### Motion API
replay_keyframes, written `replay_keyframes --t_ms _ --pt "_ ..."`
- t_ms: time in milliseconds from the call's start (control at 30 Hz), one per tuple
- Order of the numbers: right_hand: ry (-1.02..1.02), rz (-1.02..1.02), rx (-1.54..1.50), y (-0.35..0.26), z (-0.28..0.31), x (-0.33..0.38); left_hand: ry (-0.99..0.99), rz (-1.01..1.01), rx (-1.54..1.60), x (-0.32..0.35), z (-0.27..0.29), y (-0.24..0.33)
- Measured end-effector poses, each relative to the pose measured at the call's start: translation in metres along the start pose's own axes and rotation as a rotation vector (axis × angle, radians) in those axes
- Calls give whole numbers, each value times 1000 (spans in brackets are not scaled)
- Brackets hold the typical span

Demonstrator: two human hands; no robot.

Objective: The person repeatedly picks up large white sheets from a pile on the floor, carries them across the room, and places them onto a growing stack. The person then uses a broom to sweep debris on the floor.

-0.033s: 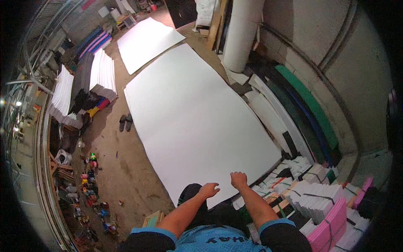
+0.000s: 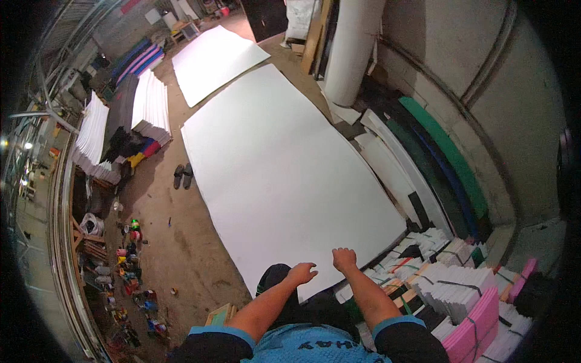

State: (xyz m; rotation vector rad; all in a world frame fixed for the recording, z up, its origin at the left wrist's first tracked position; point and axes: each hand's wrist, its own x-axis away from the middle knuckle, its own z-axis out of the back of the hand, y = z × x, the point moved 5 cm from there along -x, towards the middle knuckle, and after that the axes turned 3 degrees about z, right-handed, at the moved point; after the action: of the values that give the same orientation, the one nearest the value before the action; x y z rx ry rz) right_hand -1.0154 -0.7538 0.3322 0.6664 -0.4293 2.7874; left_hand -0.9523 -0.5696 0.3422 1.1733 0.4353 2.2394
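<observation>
Left hand (image 2: 301, 274) and right hand (image 2: 344, 259) curl; whether they pinch anything is unclear. A large white sheet (image 2: 284, 163) stretches ahead of them.

On the floor (image 2: 154, 206), of large white sheets lying flat, two: a nearer sheet (image 2: 284, 163) and a farther sheet (image 2: 218, 63); number of layers unclear. Of hands at the nearer one's near edge, two: left hand (image 2: 301, 274), right hand (image 2: 345, 259). Of dark slippers (image 2: 178, 176) near its left edge, two. Of white rolls (image 2: 354, 54) off its right edge, one. Of pink bundles (image 2: 463, 339) past its near right corner, two. Of small odds and ends (image 2: 129, 275) by the floor's left edge, too many to count.
</observation>
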Motion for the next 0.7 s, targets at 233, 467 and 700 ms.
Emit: replay_keyframes --t_ms 233,467,700 --pt "-39 10 38 -30 40 -31 8 -11 0 -20 45 -4" --pt "-39 43 55 -88 79 -88 27 3 76 -46 97 -54" --pt "-66 63 93 -146 104 -152 10 96 106 -54 143 -136"
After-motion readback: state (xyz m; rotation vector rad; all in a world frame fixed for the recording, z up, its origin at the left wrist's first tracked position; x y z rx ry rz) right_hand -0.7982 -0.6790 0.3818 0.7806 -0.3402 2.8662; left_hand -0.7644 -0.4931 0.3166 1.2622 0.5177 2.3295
